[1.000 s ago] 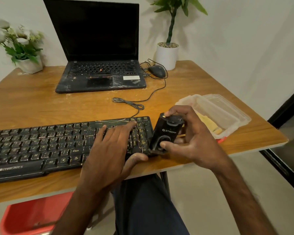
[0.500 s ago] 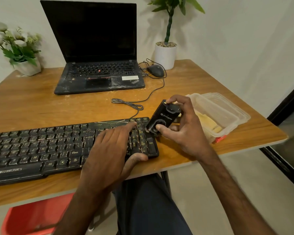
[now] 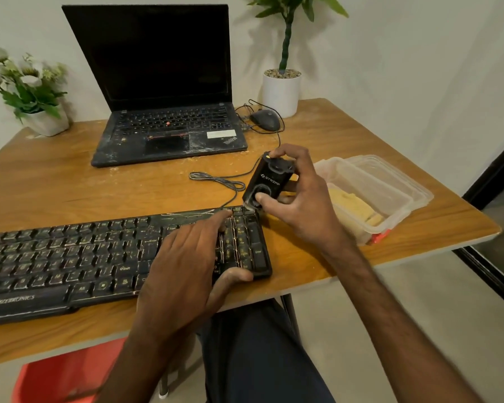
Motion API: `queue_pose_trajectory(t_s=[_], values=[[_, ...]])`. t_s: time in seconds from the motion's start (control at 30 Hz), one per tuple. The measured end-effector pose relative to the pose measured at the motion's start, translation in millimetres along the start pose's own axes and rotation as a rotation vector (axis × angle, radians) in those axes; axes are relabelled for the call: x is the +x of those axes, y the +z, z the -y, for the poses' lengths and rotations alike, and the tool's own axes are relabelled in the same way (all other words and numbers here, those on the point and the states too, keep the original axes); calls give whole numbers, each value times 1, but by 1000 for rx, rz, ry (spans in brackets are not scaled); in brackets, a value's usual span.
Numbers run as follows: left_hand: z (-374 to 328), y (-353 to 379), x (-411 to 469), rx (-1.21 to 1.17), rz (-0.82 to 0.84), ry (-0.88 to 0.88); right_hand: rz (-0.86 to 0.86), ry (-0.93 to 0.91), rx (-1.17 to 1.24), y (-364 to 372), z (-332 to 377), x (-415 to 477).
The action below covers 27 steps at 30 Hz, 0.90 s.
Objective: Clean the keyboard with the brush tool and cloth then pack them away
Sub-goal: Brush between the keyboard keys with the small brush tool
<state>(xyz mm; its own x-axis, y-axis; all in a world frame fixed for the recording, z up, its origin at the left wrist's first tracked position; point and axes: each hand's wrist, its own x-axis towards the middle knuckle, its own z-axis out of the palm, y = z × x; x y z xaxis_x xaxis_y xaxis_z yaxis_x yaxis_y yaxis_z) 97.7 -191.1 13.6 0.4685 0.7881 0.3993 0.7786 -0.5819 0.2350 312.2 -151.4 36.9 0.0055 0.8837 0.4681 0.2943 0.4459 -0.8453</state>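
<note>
A dusty black keyboard [image 3: 70, 257] lies along the front of the wooden table [image 3: 70, 187]. My left hand [image 3: 186, 263] rests flat on its right part, fingers straight over the keys, thumb at the front edge. My right hand [image 3: 297, 205] grips the black brush tool [image 3: 269, 181], tilted, its lower end at the keyboard's far right corner. A yellow cloth [image 3: 349, 205] lies inside a clear plastic container [image 3: 396, 187] to the right.
An open, dusty black laptop [image 3: 163, 112] stands at the back, with a wired mouse [image 3: 265, 119] and its coiled cable [image 3: 216, 181] beside it. Potted plants stand at back left [image 3: 32, 91] and back right [image 3: 282, 82]. A red bin [image 3: 64, 379] sits under the table.
My right hand has moved the brush tool from the keyboard's near right edge up along it to the far right corner. The left hand has stayed on the keys.
</note>
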Motion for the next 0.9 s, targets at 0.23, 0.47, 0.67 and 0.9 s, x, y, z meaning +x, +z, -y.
queue_pose_trajectory(t_s=[0.23,0.47,0.67,0.9], values=[[1,0,-1,8,-1,0,249,84,145,-31,10,-27],[-2,-1,0,7,-8,-9,182,-170,-214,-6,6,14],[-2,-2,0,12,-14,-13,257,-257,-282,-11,9,13],[-1,-1,-1,-19,-16,-15,194,-297,-457,-9,6,17]])
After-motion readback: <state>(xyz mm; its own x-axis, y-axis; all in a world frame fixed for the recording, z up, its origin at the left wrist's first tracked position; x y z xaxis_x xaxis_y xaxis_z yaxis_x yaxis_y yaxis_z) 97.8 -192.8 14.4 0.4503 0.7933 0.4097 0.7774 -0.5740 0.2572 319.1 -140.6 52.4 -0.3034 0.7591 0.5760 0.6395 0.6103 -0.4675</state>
